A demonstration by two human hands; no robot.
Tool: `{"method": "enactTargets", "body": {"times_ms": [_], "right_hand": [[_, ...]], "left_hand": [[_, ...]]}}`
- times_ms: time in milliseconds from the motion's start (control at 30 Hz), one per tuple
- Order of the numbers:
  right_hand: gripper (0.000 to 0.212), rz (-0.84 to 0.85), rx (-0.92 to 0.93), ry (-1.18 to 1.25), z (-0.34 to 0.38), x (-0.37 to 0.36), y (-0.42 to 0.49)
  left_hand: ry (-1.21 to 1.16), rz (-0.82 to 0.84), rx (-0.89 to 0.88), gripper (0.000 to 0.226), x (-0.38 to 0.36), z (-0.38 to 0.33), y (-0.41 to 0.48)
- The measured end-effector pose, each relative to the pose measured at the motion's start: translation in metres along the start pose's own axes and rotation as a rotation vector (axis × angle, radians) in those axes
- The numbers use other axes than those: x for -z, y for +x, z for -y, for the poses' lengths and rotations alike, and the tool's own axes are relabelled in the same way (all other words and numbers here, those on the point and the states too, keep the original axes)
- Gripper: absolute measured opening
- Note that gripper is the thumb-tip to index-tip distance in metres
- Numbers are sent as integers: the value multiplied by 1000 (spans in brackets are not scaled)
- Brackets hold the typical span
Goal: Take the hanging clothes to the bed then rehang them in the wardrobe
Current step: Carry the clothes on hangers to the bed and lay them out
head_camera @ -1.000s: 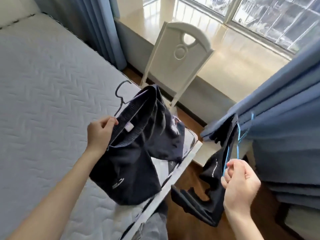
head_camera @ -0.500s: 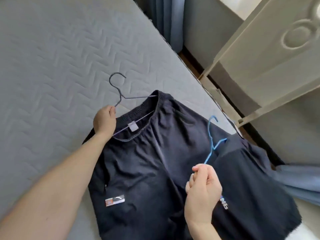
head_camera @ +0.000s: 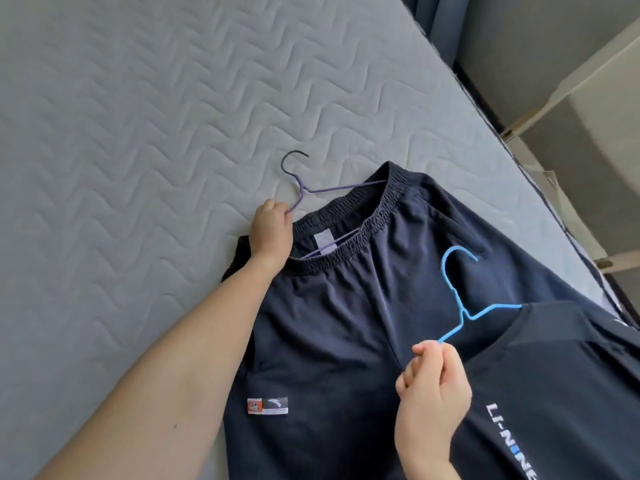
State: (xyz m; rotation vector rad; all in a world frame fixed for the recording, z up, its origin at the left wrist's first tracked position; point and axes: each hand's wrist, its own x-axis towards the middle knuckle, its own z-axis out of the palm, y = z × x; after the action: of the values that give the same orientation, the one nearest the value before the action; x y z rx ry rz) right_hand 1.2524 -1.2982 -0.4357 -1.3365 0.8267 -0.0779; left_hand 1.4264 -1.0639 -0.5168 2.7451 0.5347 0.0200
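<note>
Two garments [head_camera: 346,323], dangled a second earlier, were now laid on the bed [head_camera: 138,133], centre and lower right; purple hanger [head_camera: 301,188] pinched by left hand [head_camera: 272,230], blue hanger [head_camera: 460,306] by right hand [head_camera: 433,386]. Rehanging was left.

There is one wide-angle camera, worn on the person's head. It looks forward and steeply down from close above the grey quilted mattress [head_camera: 138,133]. The mattress fills the top and left of the view. Its right edge runs slantwise from top centre to the right side, with a blue curtain [head_camera: 429,12] and a cream wooden frame [head_camera: 554,95] showing beyond it. Both arms show from the bottom edge upward. The left hand [head_camera: 272,230], gripping a thin purple wire hanger [head_camera: 301,190], sits near the middle. The right hand [head_camera: 433,393], pinching a light blue wire hanger [head_camera: 460,306], sits low and right. The dark navy shorts [head_camera: 346,306] near the mattress's right edge are cut off by the bottom of the view.
</note>
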Motion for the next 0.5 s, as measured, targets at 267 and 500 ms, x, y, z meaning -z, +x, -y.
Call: {"method": "enactTargets", "body": {"times_ms": [267,500], "right_hand": [[25,-57,101,104,113,65,-62],[33,-77,148,104,194,217,-185]], "left_hand": [[-274,17,-112,34,128,-69,-116],[-538,33,-195,34,279,-115,-333]]}}
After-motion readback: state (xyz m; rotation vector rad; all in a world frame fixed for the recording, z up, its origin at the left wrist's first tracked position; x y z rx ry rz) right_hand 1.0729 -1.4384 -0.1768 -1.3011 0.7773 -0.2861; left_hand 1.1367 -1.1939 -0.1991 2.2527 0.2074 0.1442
